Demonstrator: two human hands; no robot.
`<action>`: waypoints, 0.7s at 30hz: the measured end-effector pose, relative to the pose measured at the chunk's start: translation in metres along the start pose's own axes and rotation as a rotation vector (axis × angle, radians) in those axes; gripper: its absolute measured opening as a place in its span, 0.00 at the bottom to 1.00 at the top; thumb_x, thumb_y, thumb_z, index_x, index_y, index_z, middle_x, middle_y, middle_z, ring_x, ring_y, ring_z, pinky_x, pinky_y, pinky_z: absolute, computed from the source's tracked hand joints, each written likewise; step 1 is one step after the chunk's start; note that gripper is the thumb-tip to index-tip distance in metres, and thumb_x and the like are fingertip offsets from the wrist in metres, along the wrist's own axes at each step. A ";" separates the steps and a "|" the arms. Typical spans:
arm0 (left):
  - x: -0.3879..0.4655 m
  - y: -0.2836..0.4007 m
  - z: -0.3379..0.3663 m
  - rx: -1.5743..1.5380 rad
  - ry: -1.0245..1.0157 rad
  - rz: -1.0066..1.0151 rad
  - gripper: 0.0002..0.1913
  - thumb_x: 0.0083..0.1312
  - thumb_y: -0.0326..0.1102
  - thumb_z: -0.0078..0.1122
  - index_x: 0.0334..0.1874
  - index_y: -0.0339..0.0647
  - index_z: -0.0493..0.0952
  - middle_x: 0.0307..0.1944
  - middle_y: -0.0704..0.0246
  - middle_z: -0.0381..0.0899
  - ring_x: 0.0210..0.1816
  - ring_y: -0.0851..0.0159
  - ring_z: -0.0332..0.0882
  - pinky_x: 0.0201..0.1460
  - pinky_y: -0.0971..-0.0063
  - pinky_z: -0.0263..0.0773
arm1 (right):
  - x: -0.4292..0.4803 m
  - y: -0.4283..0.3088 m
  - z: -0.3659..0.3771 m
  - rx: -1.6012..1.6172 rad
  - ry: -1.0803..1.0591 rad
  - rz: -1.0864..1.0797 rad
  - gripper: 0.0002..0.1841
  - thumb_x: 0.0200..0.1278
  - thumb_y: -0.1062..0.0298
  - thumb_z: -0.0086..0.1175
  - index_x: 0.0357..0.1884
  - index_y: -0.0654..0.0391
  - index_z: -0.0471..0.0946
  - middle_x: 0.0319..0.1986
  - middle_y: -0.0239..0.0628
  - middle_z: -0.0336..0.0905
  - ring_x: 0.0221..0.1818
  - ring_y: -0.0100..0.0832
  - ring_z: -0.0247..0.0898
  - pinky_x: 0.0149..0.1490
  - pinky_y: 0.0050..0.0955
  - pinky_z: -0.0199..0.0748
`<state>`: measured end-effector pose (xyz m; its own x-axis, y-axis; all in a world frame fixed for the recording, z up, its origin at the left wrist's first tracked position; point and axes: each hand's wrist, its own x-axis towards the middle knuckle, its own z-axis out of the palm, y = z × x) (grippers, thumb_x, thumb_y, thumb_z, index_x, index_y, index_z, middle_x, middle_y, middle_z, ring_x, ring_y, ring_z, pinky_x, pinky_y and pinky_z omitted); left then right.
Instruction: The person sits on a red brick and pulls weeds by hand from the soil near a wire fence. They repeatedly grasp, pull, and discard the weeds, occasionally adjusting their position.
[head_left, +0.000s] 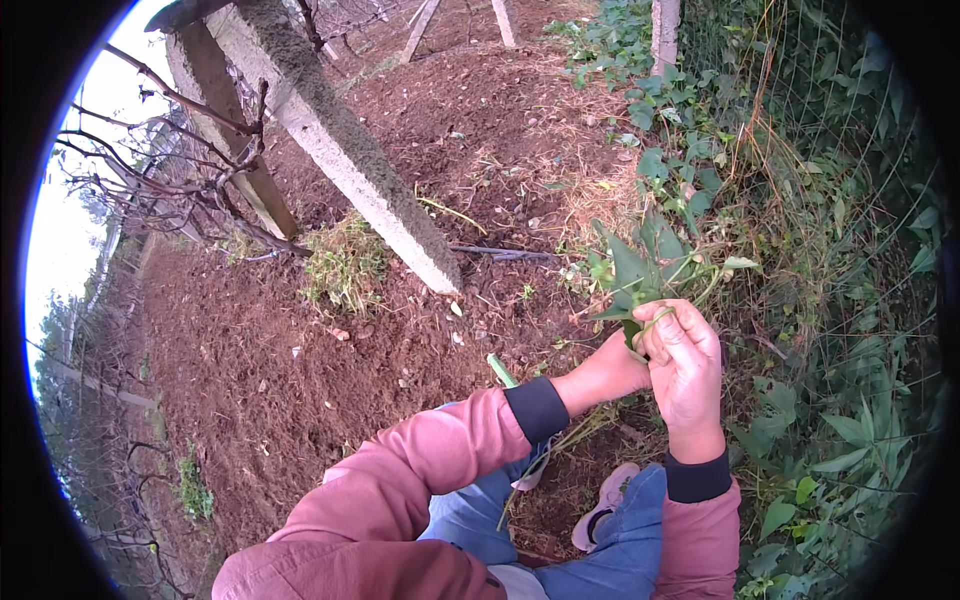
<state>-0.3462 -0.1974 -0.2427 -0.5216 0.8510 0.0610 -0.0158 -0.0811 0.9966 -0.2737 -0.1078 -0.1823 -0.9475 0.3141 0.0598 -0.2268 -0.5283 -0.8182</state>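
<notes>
My left hand (611, 371) is closed around a bunch of leafy green stems (634, 274), its fingers partly hidden behind my right hand. Broad pointed leaves stick out above the fist, while long bare stem ends (559, 446) trail below it towards my legs. Right against it, my right hand (684, 352) pinches a thin green stem (660, 319) between thumb and fingers, and that stem loops over the bunch. Beyond my left cuff, a green textured rod or handle (500, 370) shows in part; my sleeve covers the rest.
A slanted concrete post (360, 165) stands ahead on loose brown soil (262, 360), with a second post (229, 127) and bare vine branches (217, 176) at left. Wire mesh fencing (847, 97) thick with green vines runs along the right. Pulled weeds (345, 262) lie heaped by the posts.
</notes>
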 end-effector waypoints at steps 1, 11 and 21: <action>-0.001 0.000 0.000 0.044 0.025 -0.109 0.18 0.63 0.28 0.61 0.55 0.40 0.72 0.43 0.72 0.78 0.49 0.72 0.74 0.54 0.73 0.71 | -0.003 0.002 0.003 0.043 -0.003 -0.017 0.10 0.73 0.69 0.48 0.43 0.67 0.75 0.23 0.26 0.66 0.25 0.18 0.55 0.38 0.20 0.59; -0.002 0.030 -0.020 -0.419 0.399 -0.081 0.18 0.76 0.46 0.47 0.54 0.38 0.74 0.47 0.67 0.79 0.48 0.69 0.76 0.52 0.71 0.74 | -0.013 -0.014 -0.012 -1.012 0.041 -0.229 0.46 0.47 0.70 0.65 0.71 0.62 0.56 0.66 0.51 0.58 0.69 0.47 0.56 0.72 0.41 0.53; 0.001 0.045 -0.027 -0.834 0.289 -0.068 0.18 0.73 0.54 0.49 0.34 0.46 0.71 0.69 0.60 0.65 0.61 0.60 0.69 0.61 0.57 0.73 | -0.009 0.039 -0.065 -1.578 0.069 0.087 0.52 0.46 0.55 0.71 0.71 0.64 0.56 0.65 0.55 0.62 0.70 0.49 0.55 0.70 0.48 0.51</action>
<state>-0.3709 -0.2143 -0.1996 -0.6902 0.7126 -0.1257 -0.6126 -0.4829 0.6257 -0.2594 -0.0806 -0.2520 -0.9228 0.3852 -0.0058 0.3204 0.7589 -0.5670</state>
